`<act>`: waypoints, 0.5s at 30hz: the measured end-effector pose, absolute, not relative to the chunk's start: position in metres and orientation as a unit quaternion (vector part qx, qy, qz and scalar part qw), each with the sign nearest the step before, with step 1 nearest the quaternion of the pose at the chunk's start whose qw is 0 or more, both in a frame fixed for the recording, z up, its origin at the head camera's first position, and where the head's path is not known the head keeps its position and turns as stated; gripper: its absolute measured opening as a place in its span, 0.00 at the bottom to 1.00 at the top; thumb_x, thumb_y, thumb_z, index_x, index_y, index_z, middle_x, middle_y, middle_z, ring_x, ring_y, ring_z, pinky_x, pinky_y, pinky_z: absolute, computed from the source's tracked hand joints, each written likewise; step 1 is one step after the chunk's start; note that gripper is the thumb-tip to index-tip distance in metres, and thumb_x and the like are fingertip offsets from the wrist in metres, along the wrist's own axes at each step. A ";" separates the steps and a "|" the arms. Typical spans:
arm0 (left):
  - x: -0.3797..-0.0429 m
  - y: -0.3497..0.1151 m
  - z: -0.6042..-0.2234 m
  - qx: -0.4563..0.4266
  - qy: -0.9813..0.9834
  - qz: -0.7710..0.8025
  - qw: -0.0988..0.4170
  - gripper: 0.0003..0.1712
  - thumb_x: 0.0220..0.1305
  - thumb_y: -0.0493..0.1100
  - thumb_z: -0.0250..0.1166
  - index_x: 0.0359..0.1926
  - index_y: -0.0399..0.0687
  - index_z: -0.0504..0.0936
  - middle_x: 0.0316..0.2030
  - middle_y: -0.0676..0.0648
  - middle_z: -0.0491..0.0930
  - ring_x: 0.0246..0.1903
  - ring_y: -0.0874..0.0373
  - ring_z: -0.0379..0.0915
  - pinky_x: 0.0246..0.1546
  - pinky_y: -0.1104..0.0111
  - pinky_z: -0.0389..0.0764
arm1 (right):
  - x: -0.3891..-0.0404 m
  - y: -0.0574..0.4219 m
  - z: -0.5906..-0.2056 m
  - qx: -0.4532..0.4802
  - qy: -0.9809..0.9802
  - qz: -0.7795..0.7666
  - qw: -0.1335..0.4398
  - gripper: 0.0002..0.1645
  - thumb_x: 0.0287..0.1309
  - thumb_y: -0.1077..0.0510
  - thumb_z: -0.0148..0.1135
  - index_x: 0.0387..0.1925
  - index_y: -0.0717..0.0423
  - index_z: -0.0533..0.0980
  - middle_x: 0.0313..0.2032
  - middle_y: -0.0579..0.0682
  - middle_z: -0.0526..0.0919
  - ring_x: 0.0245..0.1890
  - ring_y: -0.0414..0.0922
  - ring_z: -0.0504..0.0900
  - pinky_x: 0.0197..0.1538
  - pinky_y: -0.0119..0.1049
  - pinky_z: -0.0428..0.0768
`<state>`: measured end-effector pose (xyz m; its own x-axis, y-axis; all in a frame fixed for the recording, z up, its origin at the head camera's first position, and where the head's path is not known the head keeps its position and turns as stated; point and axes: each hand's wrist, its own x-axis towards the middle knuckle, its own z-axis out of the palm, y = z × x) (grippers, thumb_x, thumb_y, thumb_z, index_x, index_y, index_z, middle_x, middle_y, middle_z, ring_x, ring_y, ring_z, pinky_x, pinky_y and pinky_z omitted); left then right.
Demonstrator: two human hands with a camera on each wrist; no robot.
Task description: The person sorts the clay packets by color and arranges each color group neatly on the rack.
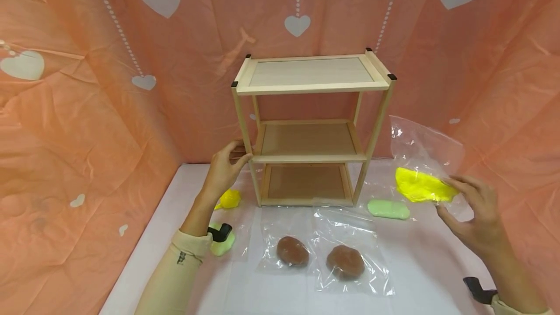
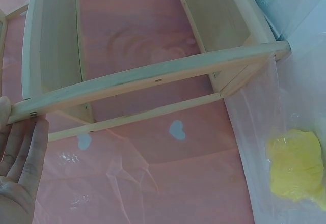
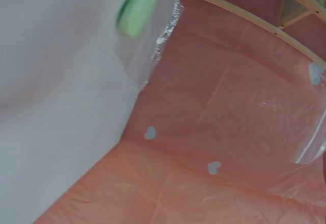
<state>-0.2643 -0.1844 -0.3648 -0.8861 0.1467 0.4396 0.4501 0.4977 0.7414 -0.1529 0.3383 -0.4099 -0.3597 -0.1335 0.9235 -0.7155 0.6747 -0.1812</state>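
Note:
A small three-tier wooden shelf (image 1: 312,158) stands upright on the white table. My left hand (image 1: 224,166) grips its left front post at middle-tier height; in the left wrist view, the fingers (image 2: 31,155) lie on one side of the post and the thumb on the other. To the right of the shelf, my right hand (image 1: 477,210) pinches a clear plastic bag (image 1: 430,145) with a flattened bright yellow lump (image 1: 422,186), like modelling clay, inside. It is held above the table. Only the bag's edge (image 3: 313,142) shows in the right wrist view.
Two bagged brown lumps (image 1: 292,251) lie before the shelf. A light green roll (image 1: 388,209) in plastic is at its right. On the left are a yellow lump (image 1: 229,199) and a pale green lump (image 1: 222,242), partly behind my forearm. Pink heart-patterned cloth (image 1: 210,23) surrounds the table.

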 end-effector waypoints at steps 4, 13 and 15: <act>-0.265 -0.185 -0.364 -0.172 -0.852 -0.467 0.160 0.21 0.74 0.38 0.71 0.64 0.38 0.81 0.56 0.36 0.86 0.56 0.39 0.85 0.60 0.46 0.84 | -0.151 0.327 -0.391 0.279 -0.738 0.307 0.533 0.46 0.72 0.34 0.65 0.45 0.82 0.79 0.44 0.78 0.78 0.66 0.33 0.71 0.66 0.27 0.64; -0.264 -0.186 -0.365 -0.175 -0.849 -0.472 0.159 0.21 0.73 0.37 0.71 0.63 0.36 0.81 0.56 0.35 0.86 0.55 0.38 0.85 0.60 0.46 0.83 | -0.153 0.318 -0.367 0.249 -0.704 0.316 0.585 0.45 0.68 0.34 0.68 0.47 0.80 0.80 0.48 0.76 0.82 0.62 0.41 0.76 0.65 0.29 0.65; -0.265 -0.185 -0.365 -0.176 -0.848 -0.473 0.159 0.21 0.73 0.37 0.71 0.63 0.36 0.81 0.56 0.35 0.86 0.55 0.38 0.85 0.60 0.47 0.83 | -0.157 0.318 -0.364 0.245 -0.695 0.316 0.598 0.43 0.67 0.35 0.70 0.47 0.79 0.81 0.49 0.74 0.83 0.61 0.47 0.77 0.65 0.30 0.65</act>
